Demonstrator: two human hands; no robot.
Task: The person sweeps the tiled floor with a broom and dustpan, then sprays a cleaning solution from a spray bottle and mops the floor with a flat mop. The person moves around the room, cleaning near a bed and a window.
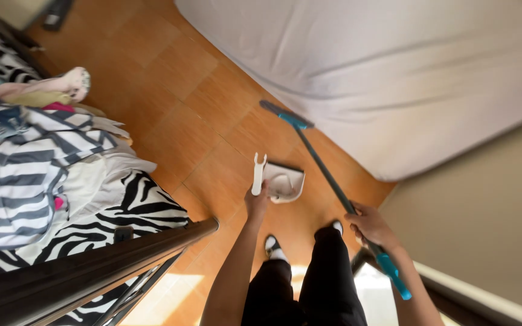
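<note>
My left hand (257, 201) grips the upright handle of a white dustpan (284, 181), which rests on the orange tiled floor (176, 102) just ahead of my feet. My right hand (371, 227) is closed around the dark shaft of a broom (327, 172) with a teal grip. Its head (285, 115) lies on the floor by the edge of the white mattress (388, 66), a short way beyond the dustpan. My black trouser legs (309, 284) and both feet in socks show below.
A bed with zebra-print bedding (122, 211) and striped clothes (13, 175) piled on it fills the left. Its dark wooden rail (110, 259) crosses the lower left. A beige wall (490, 211) stands at right.
</note>
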